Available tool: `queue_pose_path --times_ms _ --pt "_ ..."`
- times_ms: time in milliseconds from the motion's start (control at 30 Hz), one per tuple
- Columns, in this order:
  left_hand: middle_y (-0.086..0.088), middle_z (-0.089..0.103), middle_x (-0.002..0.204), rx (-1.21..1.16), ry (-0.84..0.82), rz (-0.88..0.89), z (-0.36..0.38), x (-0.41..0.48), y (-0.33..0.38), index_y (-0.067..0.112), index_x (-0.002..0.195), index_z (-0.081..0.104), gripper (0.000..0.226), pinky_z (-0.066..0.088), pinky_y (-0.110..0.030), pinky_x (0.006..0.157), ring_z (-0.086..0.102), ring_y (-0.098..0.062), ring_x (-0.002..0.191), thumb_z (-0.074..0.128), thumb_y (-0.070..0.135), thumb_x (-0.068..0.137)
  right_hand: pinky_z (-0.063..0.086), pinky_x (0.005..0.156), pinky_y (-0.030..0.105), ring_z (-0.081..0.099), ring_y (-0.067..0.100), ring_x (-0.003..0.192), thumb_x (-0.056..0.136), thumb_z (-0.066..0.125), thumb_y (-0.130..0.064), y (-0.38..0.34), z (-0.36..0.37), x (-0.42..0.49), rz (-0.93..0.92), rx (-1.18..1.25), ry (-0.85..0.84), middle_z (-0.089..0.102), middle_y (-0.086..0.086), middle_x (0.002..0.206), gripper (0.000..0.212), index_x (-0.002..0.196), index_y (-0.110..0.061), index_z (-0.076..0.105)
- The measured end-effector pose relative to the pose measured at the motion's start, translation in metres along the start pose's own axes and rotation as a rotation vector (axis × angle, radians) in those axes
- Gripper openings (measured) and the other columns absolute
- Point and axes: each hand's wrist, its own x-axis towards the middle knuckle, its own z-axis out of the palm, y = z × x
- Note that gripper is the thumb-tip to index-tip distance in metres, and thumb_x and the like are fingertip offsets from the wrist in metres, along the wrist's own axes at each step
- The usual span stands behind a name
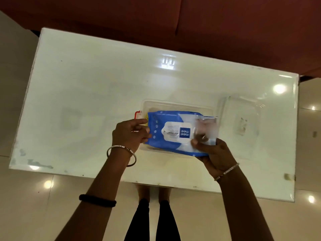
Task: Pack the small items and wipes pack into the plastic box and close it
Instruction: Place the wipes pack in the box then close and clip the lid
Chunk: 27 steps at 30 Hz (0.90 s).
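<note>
A blue and white wipes pack (175, 134) lies flat over the open clear plastic box (177, 106), covering most of its opening. My left hand (129, 132) grips the pack's left end and my right hand (211, 150) grips its right end. A red latch (137, 115) shows at the box's left end. The clear lid (241, 119) lies on the table to the right of the box. What is inside the box is hidden by the pack.
The white glossy table (97, 94) has its near edge just in front of my arms. A dark red sofa (173, 20) stands beyond the far edge. Tiled floor (31, 197) surrounds the table, and my legs show below.
</note>
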Motion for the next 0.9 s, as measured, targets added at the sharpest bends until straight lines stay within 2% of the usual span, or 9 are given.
queue_pose_path --times_ms 100,200,333,467,600,700,767,833,900 --pt "-0.007 0.076 0.090 0.341 0.109 0.092 0.009 0.007 0.007 0.018 0.100 0.074 0.023 0.054 -0.031 0.086 0.071 -0.023 0.085 0.066 0.013 0.079 0.062 0.072 0.043 0.073 0.028 0.089 0.082 0.063 0.009 0.009 0.009 0.015 0.061 -0.002 0.036 0.076 0.010 0.094 0.027 0.100 -0.011 0.067" --pt "-0.001 0.075 0.101 0.445 0.105 0.119 0.021 0.009 0.013 0.021 0.104 0.072 0.025 0.049 -0.027 0.087 0.068 -0.020 0.095 0.068 0.022 0.079 0.061 0.065 0.037 0.068 0.032 0.092 0.085 0.062 0.007 0.009 0.015 0.029 0.055 -0.065 0.140 0.070 0.013 0.097 0.022 0.099 -0.010 0.064" --pt "0.000 0.069 0.113 0.505 -0.073 0.149 0.033 0.007 0.009 0.021 0.120 0.063 0.042 0.048 -0.026 0.090 0.066 -0.016 0.101 0.073 0.026 0.079 0.056 0.085 0.046 0.066 0.036 0.100 0.086 0.064 -0.006 0.010 0.022 0.047 -0.051 -0.601 0.350 0.070 0.017 0.103 0.005 0.089 -0.011 0.064" --pt "-0.001 0.057 0.125 0.646 -0.129 0.251 0.041 0.003 0.002 0.023 0.129 0.055 0.046 0.038 -0.019 0.090 0.055 -0.018 0.114 0.066 0.023 0.084 0.044 0.078 0.024 0.064 0.031 0.105 0.082 0.072 -0.021 0.014 0.032 0.051 -0.038 -0.953 0.436 0.067 0.013 0.115 0.039 0.115 -0.005 0.057" --pt "-0.002 0.041 0.137 0.832 -0.152 0.257 0.050 0.000 -0.001 0.027 0.139 0.042 0.053 0.046 -0.034 0.097 0.046 -0.022 0.123 0.059 0.024 0.089 0.050 0.076 0.030 0.066 0.028 0.102 0.084 0.071 -0.023 0.014 0.039 0.042 -0.154 -1.155 0.515 0.064 0.010 0.118 0.053 0.127 -0.011 0.042" --pt "-0.002 0.034 0.141 0.966 -0.134 0.262 0.057 -0.002 -0.004 0.029 0.143 0.035 0.056 0.047 -0.035 0.097 0.039 -0.022 0.128 0.056 0.025 0.090 0.055 0.075 0.035 0.064 0.027 0.105 0.083 0.071 -0.019 0.024 0.037 0.029 -0.349 -1.282 0.531 0.054 0.010 0.129 0.071 0.142 -0.018 0.030" --pt "-0.002 0.033 0.143 1.000 -0.118 0.273 0.061 -0.002 -0.006 0.028 0.143 0.034 0.057 0.047 -0.035 0.097 0.037 -0.023 0.130 0.056 0.023 0.090 0.056 0.080 0.034 0.053 0.023 0.117 0.083 0.072 -0.022 0.028 0.032 0.024 -0.419 -1.343 0.470 0.044 0.010 0.139 0.074 0.143 -0.020 0.030" --pt "-0.002 0.034 0.143 1.006 -0.108 0.281 0.063 -0.002 -0.007 0.027 0.143 0.035 0.058 0.048 -0.035 0.097 0.037 -0.024 0.130 0.058 0.023 0.090 0.049 0.084 0.022 0.042 0.015 0.124 0.088 0.066 -0.028 0.028 0.027 0.023 -0.393 -1.388 0.407 0.035 0.008 0.145 0.067 0.145 -0.019 0.032" --pt "-0.002 0.036 0.142 1.007 -0.099 0.289 0.063 -0.002 -0.007 0.027 0.142 0.036 0.057 0.047 -0.036 0.098 0.039 -0.024 0.129 0.058 0.024 0.090 0.049 0.089 0.025 0.042 0.017 0.124 0.092 0.061 -0.027 0.024 0.024 0.021 -0.348 -1.527 0.365 0.030 0.007 0.148 0.063 0.146 -0.016 0.031"
